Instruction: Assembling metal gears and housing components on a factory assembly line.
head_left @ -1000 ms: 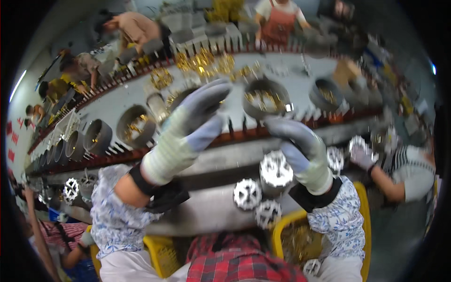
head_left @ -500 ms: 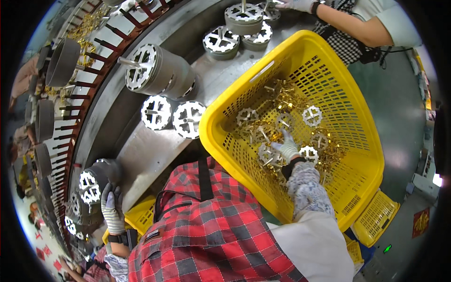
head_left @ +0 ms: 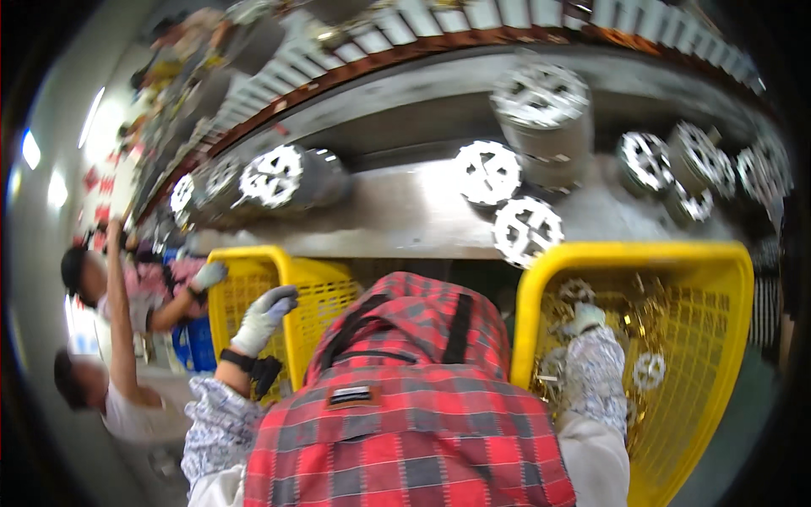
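Observation:
My right hand [head_left: 585,319], in a pale glove, is down inside the yellow basket [head_left: 634,251] on the right. Around it lie silver slotted discs [head_left: 649,370] and shiny gold-coloured strips [head_left: 635,325]. Blur hides its fingers and anything they may hold. Raised by the second yellow basket [head_left: 317,296] on the left is my gloved left hand [head_left: 260,323], its fingers stretched out and nothing visible in them. Grey cylinders faced with slotted discs lie on the metal bench ahead, the nearest to that hand being a tipped cylinder [head_left: 274,176].
A tall upright stack [head_left: 545,118] and two discs [head_left: 525,232] stand on the metal bench [head_left: 405,211]. More disc-topped cylinders [head_left: 646,160] are at its right. A curved rack of prongs runs behind. Two co-workers [head_left: 127,363] are at the left, one gloved hand [head_left: 209,275] near the left basket.
My view has swung to the left. My left hand has come away from the tipped cylinder to beside the left basket. My right hand stays inside the right basket.

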Demonstrator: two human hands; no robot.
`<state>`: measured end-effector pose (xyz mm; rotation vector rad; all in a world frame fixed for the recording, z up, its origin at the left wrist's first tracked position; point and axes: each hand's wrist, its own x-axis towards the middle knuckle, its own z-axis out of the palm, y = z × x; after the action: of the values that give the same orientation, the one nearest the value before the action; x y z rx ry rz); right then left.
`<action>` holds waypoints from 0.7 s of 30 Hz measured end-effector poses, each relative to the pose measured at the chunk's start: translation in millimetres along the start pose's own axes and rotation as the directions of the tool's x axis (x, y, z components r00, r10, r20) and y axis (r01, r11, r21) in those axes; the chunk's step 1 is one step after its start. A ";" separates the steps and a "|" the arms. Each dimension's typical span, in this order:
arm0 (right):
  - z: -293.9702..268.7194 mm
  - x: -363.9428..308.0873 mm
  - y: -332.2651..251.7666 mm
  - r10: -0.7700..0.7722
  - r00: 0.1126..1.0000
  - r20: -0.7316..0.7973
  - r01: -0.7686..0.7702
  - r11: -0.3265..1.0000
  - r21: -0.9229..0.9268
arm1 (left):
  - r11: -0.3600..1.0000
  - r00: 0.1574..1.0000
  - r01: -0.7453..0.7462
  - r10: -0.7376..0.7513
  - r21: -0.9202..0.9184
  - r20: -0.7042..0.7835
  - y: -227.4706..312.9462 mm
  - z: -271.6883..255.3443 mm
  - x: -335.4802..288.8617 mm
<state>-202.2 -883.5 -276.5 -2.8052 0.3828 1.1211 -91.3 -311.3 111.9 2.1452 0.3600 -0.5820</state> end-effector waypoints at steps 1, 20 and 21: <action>-33.3 -19.3 -2.1 -0.155 0.981 0.116 0.156 0.988 0.001 | 0.999 1.000 0.010 -0.009 -0.035 0.028 -12.7 -1.6 -4.7; -221.1 -237.4 44.6 0.358 0.750 -0.556 0.292 0.575 0.764 | 0.986 0.875 0.164 -0.135 0.023 -0.465 -318.1 -135.5 94.0; -229.1 -218.9 18.2 0.323 0.764 -0.559 0.323 0.559 0.764 | 0.965 0.864 0.260 -0.217 0.035 -0.455 -332.2 -135.4 105.9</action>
<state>-207.6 -899.7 40.5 -2.1273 0.7273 -0.1906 -112.9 -1.6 -96.7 2.3361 0.8799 -0.2301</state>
